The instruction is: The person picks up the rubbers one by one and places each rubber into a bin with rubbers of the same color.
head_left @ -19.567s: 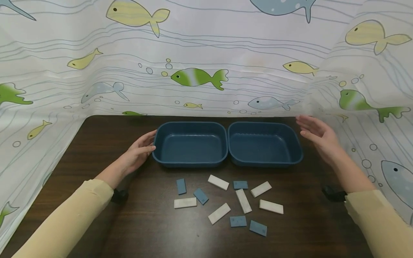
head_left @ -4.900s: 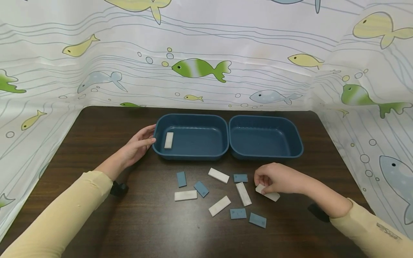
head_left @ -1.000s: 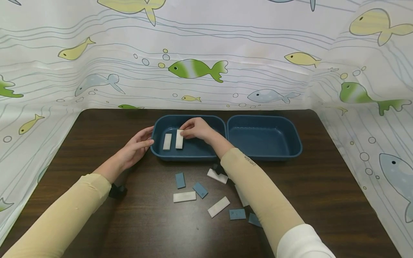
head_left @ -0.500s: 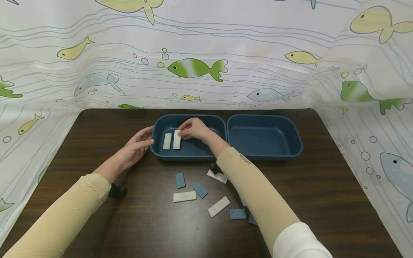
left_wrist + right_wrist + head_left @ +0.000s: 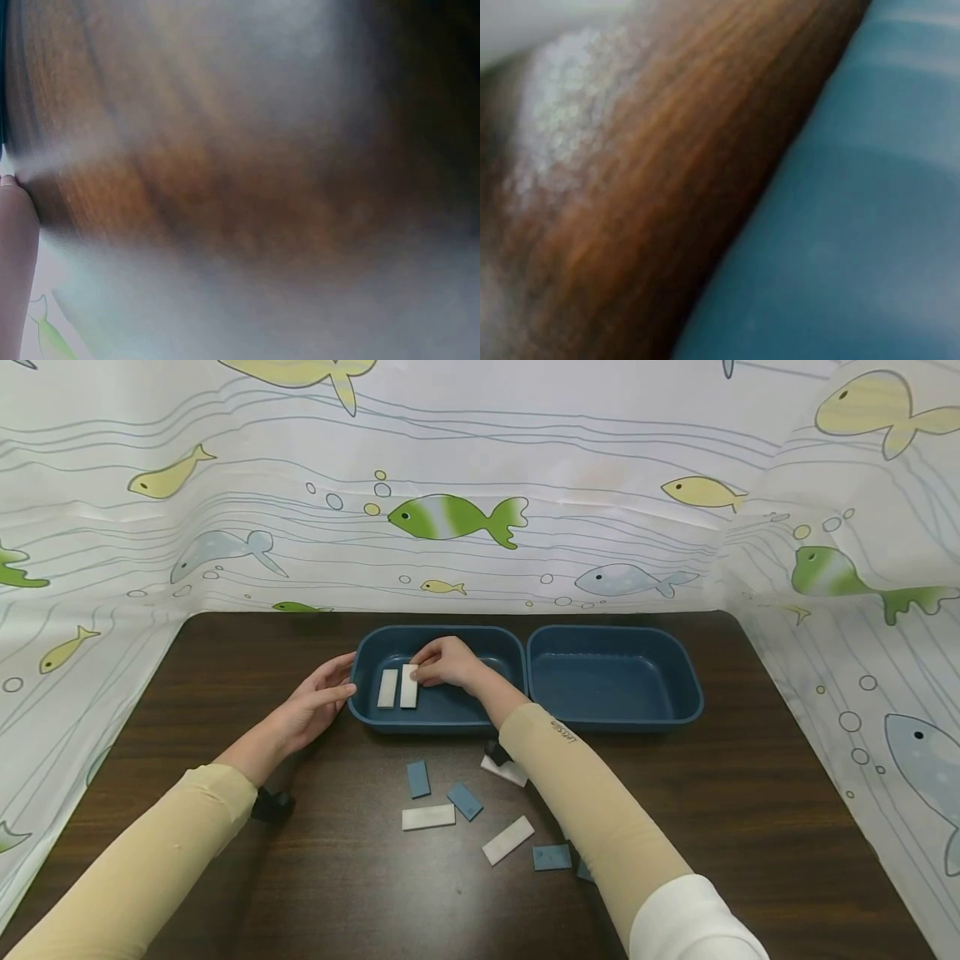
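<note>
In the head view my right hand (image 5: 446, 663) reaches into the left blue bin (image 5: 438, 727) and pinches a white rectangular block (image 5: 408, 690) by its right side, near the upper end. Parallel to it, on the bin floor, lies another white block (image 5: 387, 689). My left hand (image 5: 311, 700) rests its fairly straight fingers and thumb against the bin's left wall. Bare wood fills most of the left wrist view, with part of a hand (image 5: 16, 255) at its left edge. The right wrist view shows the blurred blue bin wall (image 5: 855, 247).
A second blue bin (image 5: 615, 724) stands against the first on the right. In front lie white blocks (image 5: 428, 817) and smaller blue blocks (image 5: 417, 779), loosely scattered on the dark wooden table (image 5: 337, 877). My right forearm hides some. A fish-patterned curtain (image 5: 465, 460) hangs behind.
Both white blocks have gone from the table into the left bin. In the last second my right hand has shifted the second one slightly left, toward the first. The left hand stays put.
</note>
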`<state>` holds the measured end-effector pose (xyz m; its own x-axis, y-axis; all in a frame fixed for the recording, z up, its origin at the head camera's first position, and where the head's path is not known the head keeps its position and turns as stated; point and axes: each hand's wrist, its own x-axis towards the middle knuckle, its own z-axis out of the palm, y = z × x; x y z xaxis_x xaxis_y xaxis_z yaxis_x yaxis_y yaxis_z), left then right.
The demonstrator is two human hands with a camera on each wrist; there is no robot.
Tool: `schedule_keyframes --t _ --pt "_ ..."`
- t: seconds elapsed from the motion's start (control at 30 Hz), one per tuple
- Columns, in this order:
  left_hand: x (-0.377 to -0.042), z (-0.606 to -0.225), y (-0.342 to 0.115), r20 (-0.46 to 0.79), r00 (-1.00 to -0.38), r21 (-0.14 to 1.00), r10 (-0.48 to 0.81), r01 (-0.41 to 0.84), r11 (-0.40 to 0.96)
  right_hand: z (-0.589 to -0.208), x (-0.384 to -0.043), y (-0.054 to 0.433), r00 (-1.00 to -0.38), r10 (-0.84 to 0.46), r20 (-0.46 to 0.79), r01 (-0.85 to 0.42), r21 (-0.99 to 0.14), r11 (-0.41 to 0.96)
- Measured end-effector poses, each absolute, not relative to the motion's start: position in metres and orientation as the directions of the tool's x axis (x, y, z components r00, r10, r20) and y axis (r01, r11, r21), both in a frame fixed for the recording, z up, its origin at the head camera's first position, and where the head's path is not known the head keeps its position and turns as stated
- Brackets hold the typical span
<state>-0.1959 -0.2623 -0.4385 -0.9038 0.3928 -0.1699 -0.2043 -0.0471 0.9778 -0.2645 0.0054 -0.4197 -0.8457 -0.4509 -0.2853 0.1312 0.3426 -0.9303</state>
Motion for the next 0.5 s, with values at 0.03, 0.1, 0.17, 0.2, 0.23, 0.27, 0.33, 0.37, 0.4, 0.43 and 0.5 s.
schedule_keyframes --t 0.03,0.1,0.17,0.2,0.23,0.27,0.33,0.37,0.4,0.43,0.5 --pt "-0.1959 -0.4384 -0.2622 -0.17 -0.904 0.978 0.392 -0.205 -0.048 -0.4197 -0.2644 0.0053 -0.847 -0.451 -0.283 0.129 -0.931 0.343" --pt "-0.1959 -0.4382 -0.2623 -0.172 -0.904 0.978 0.392 -0.205 -0.046 -0.4199 -0.2644 0.0053 -0.848 -0.451 -0.279 0.121 -0.93 0.346" --pt "-0.1958 -0.4382 -0.2624 -0.172 -0.903 0.978 0.394 -0.205 -0.044 -0.4199 -0.2643 0.0055 -0.849 -0.453 -0.272 0.109 -0.929 0.354" --pt "-0.1958 -0.4382 -0.2624 -0.171 -0.903 0.978 0.395 -0.204 -0.045 -0.4201 -0.2643 0.0056 -0.85 -0.454 -0.268 0.1 -0.927 0.361" --pt "-0.1958 -0.4383 -0.2624 -0.169 -0.903 0.978 0.395 -0.203 -0.045 -0.4203 -0.2644 0.0057 -0.851 -0.453 -0.263 0.09 -0.925 0.369" --pt "-0.1957 -0.4383 -0.2625 -0.168 -0.903 0.978 0.397 -0.202 -0.046 -0.4206 -0.2645 0.0058 -0.853 -0.453 -0.258 0.079 -0.922 0.378" --pt "-0.1956 -0.4384 -0.2623 -0.161 -0.903 0.979 0.398 -0.197 -0.051 -0.421 -0.2648 0.006 -0.856 -0.453 -0.25 0.057 -0.916 0.397" --pt "-0.1954 -0.4383 -0.2622 -0.159 -0.903 0.979 0.398 -0.196 -0.054 -0.4213 -0.2651 0.0061 -0.858 -0.451 -0.245 0.044 -0.911 0.411" --pt "-0.1953 -0.4382 -0.2622 -0.157 -0.904 0.979 0.399 -0.195 -0.056 -0.4215 -0.2654 0.0061 -0.86 -0.45 -0.242 0.032 -0.905 0.425" --pt "-0.1952 -0.4381 -0.2622 -0.156 -0.904 0.979 0.399 -0.194 -0.057 -0.4217 -0.2657 0.0062 -0.861 -0.45 -0.238 0.02 -0.899 0.437" --pt "-0.1949 -0.4377 -0.2622 -0.155 -0.903 0.98 0.4 -0.193 -0.056 -0.4218 -0.2661 0.0062 -0.862 -0.45 -0.234 0.006 -0.892 0.452"
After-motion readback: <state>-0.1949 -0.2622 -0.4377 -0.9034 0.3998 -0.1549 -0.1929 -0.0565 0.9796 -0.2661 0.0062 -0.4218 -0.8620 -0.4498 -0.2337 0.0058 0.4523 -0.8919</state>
